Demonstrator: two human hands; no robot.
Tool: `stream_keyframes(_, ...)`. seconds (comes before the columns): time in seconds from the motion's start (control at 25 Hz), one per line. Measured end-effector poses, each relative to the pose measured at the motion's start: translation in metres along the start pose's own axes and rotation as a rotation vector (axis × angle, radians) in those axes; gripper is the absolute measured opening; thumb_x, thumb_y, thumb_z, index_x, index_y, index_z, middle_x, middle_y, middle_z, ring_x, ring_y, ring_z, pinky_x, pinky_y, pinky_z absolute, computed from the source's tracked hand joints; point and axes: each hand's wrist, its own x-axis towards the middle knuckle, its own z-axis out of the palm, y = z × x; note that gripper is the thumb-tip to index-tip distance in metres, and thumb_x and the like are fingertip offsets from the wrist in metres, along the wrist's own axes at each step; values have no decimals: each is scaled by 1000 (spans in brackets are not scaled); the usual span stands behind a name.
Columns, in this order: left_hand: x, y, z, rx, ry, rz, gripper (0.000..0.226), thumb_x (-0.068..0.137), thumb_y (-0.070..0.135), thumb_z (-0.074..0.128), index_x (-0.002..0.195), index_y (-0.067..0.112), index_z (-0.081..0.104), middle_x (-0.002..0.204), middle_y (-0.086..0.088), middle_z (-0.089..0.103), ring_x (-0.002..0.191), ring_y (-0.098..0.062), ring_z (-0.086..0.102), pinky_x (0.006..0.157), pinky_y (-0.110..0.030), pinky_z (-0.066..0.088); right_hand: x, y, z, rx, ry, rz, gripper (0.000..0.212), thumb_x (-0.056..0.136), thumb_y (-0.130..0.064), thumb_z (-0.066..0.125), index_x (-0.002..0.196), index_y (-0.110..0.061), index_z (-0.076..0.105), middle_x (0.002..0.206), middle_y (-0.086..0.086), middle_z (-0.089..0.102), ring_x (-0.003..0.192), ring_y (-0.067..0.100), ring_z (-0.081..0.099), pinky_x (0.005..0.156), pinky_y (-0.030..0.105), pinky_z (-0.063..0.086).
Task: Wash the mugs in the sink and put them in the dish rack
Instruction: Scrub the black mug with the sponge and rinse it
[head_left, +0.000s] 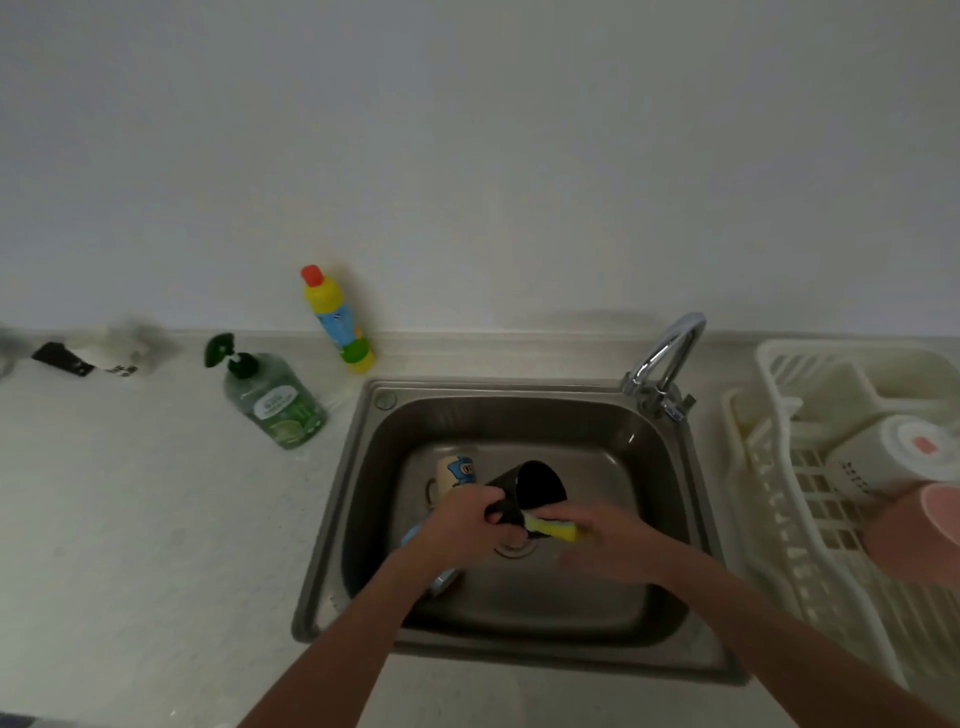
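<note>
A: Black ceramic is what you've got in your left hand (460, 514) — the black mug (524, 491), tipped on its side over the sink (649, 447), fingers curled round its handle side.

B: And the right?

A: Your right hand (605, 540) is closed on the yellow sponge (553, 530), which sits against the mug's outer wall near the base. In my judgement you're mid-scrub on this one, not yet rinsing; I see no water running from the tap (667, 358).

B: What's left?

A: In the basin, just left of and beyond your left hand, a cream mug with a blue cartoon (457, 475) lies waiting. Something pale blue (415, 535) shows under your left wrist; I can't tell whether it is another mug.

B: And done?

A: On the desk (156, 519) to the right, the dish rack (789, 519) holds a white mug (883, 457) and a pink one (914, 535), bottoms up. So roughly half, I'd judge.

B: Soap?

A: The green bottle (275, 400) stands left of the sink, a yellow bottle (337, 322) by the wall.
</note>
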Motion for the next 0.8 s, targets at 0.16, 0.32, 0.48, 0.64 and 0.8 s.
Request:
stream_keyframes(0.16, -19, 1, -16, 84, 25, 71, 35, 80, 31, 78, 63, 31, 47, 65, 15, 51, 60, 3, 47, 59, -11, 37, 7, -31, 16, -118, 8, -108, 45, 90, -26, 65, 129, -44, 52, 121, -21, 56, 110, 1, 56, 90, 16, 45)
stream_keyframes(0.32, -26, -5, -28, 107, 74, 123, 44, 80, 26, 78, 60, 26, 38, 59, 14, 43, 54, 1, 42, 56, -12, 35, 18, -45, 24, 102, 0, -129, 31, 93, -19, 63, 122, -31, 61, 114, -17, 62, 98, -1, 59, 84, 14, 47)
stream_keyframes(0.48, -24, -8, -36, 92, 23, 190, 38, 83, 32, 75, 67, 16, 46, 62, 12, 46, 57, 2, 44, 56, -13, 35, 5, -69, 19, 835, 106, 64, 19, 94, -9, 62, 111, -9, 70, 100, 10, 72, 93, 18, 65, 86, 35, 51)
stream_keyframes(0.64, -23, -12, -47, 146, 9, 289, 39, 84, 37, 75, 69, 16, 45, 61, 11, 44, 55, 1, 43, 54, -13, 33, -1, -79, 28, 1291, 241, 245, 22, 96, -14, 59, 116, -7, 66, 112, 26, 68, 99, 31, 65, 91, 48, 52)
stream_keyframes(0.8, -26, -22, -59, 205, -55, 357, 45, 84, 37, 75, 63, 22, 38, 59, 9, 43, 53, -2, 40, 53, -13, 32, 2, -88, 26, -59, 43, 42, 26, 91, -12, 55, 114, -18, 66, 124, 5, 63, 120, 18, 55, 106, 49, 38)
